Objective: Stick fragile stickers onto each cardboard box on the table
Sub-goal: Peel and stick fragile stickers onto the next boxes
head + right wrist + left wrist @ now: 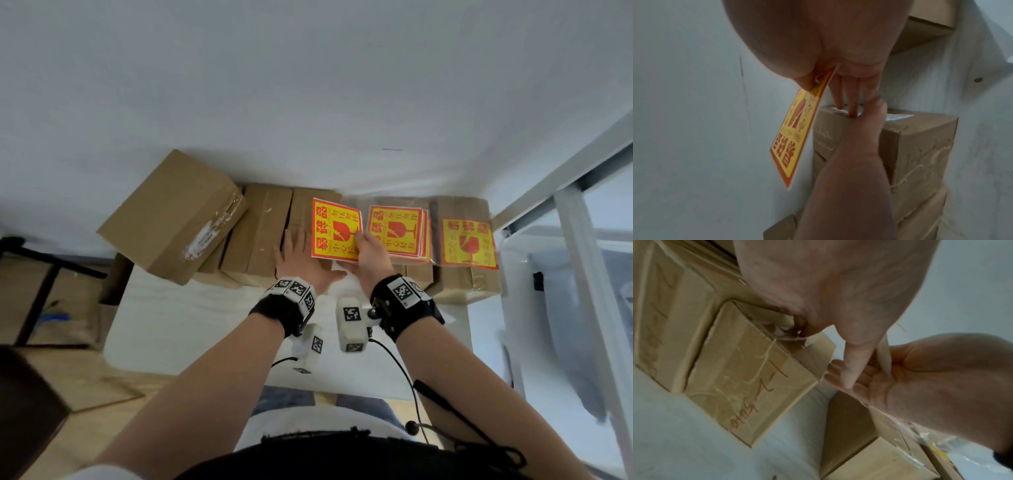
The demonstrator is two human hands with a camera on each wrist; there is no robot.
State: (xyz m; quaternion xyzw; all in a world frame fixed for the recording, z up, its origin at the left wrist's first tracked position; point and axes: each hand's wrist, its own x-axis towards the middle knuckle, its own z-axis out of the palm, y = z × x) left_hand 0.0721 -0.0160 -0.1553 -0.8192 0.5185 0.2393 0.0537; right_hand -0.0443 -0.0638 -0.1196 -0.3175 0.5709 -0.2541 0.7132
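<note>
My right hand (pixel 363 244) pinches the near right edge of a yellow and red fragile sticker (pixel 335 229), thumb on top, and holds it just over a plain cardboard box (pixel 303 205). In the right wrist view the sticker (pixel 795 138) hangs edge-on from that hand (pixel 819 76). My left hand (pixel 298 251) lies flat on the box top beside the sticker, fingers straight and thumb stretched towards the right hand. A stack of stickers (pixel 397 231) in clear wrap lies on the boxes to the right. The far right box (pixel 479 284) bears a sticker (pixel 467 241).
A row of plain boxes (pixel 260 233) runs left along the white wall, with one tilted box (pixel 174 216) leaning on top at the left end. The white table (pixel 191 325) extends towards me. A white metal frame (pixel 579 240) stands at right. One box shows handwriting (pixel 748 378).
</note>
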